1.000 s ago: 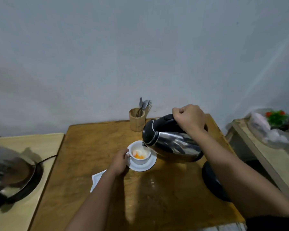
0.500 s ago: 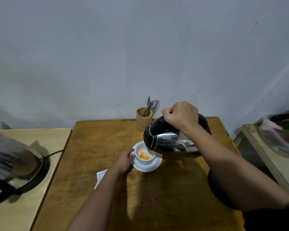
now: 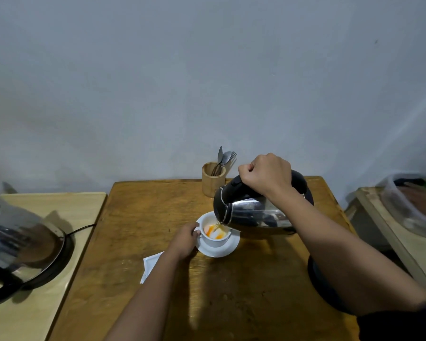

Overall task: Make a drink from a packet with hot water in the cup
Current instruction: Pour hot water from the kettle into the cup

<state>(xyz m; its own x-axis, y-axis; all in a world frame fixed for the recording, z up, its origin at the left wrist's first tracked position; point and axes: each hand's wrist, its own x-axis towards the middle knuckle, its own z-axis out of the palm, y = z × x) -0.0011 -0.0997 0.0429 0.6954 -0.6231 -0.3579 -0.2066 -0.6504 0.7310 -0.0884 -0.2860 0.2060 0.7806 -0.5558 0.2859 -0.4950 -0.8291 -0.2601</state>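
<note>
A white cup [image 3: 215,238] stands on a white saucer [image 3: 225,249] in the middle of the brown wooden table [image 3: 138,225]. Orange and white powder shows inside the cup. My left hand [image 3: 183,238] grips the cup's handle. My right hand [image 3: 266,174] is closed on the black handle of a steel kettle [image 3: 253,212], which is tilted with its spout over the cup. A thin stream of water runs from the spout into the cup. A white packet [image 3: 149,264] lies on the table, partly under my left forearm.
A wooden holder [image 3: 213,178] with cutlery stands at the table's back edge. The kettle's black base [image 3: 322,284] sits at the right, mostly behind my right arm. A second kettle [image 3: 17,239] stands on the pale table at the left. A shelf with plastic bags [image 3: 408,205] is at the far right.
The kettle has tipped further over the cup, and water now runs from the spout. My left hand has stayed on the cup's handle.
</note>
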